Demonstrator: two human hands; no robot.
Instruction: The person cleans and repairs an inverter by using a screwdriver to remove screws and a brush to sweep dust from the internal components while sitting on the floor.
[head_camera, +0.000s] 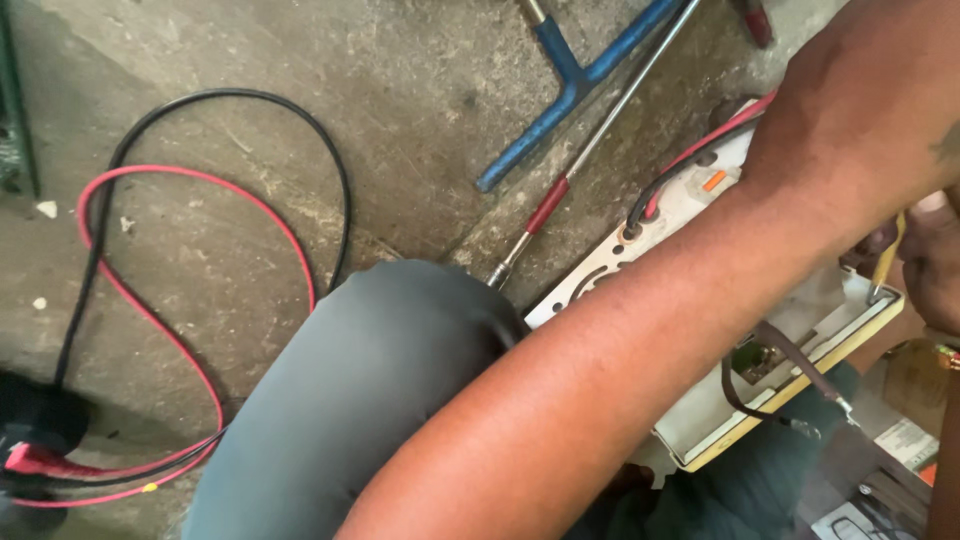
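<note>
Your right hand (935, 260) is gripping a yellow screwdriver (886, 262) at the far right edge of the white panel (700, 410) lying across your lap, your left hand staying hidden, bare floor (420, 90) lying open leftward.

A single head-worn camera looks steeply down and slightly forward from just above the person's lap. It sits very close: a forearm (640, 340) crosses the frame diagonally and a grey-clad knee (370, 400) fills the lower middle. The concrete floor (300, 80) occupies the upper left, farther away.
</note>
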